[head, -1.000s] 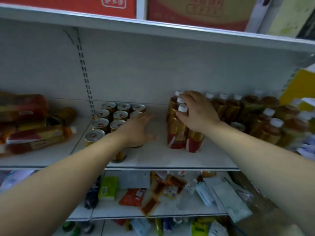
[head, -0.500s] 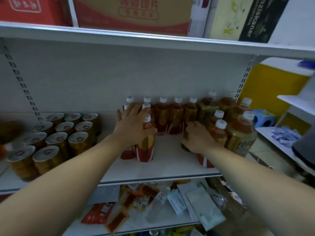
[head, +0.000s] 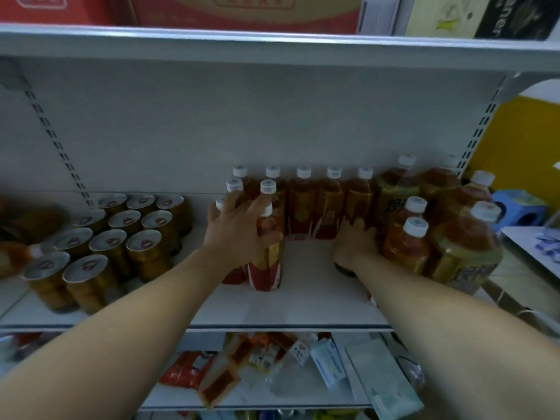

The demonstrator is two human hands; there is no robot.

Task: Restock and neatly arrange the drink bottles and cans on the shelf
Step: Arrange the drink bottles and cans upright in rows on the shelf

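Small amber tea bottles [head: 330, 204] with white caps and red-gold labels stand in rows on the white shelf [head: 303, 301]. My left hand [head: 239, 228] is spread over the top of two front bottles [head: 268, 268] at the left of the group, fingers around their necks. My right hand [head: 356, 245] presses against a dark low can [head: 344, 269] and the small bottles [head: 406, 247] beside the large tea bottles [head: 466, 253] at the right. Gold cans [head: 115, 234] with silver lids stand in rows at the left.
Bare shelf lies between the two hands. Bottles lie on their sides at the far left [head: 18, 256]. Cartons sit on the shelf above [head: 242, 10]. The lower shelf [head: 272, 371] holds loose packets and tubes. A blue stool [head: 518, 207] stands beyond the shelf's right end.
The view swung right from the cans to the bottles. My left hand left the cans and came onto the front bottles; my right hand moved to the bottles and can at the right.
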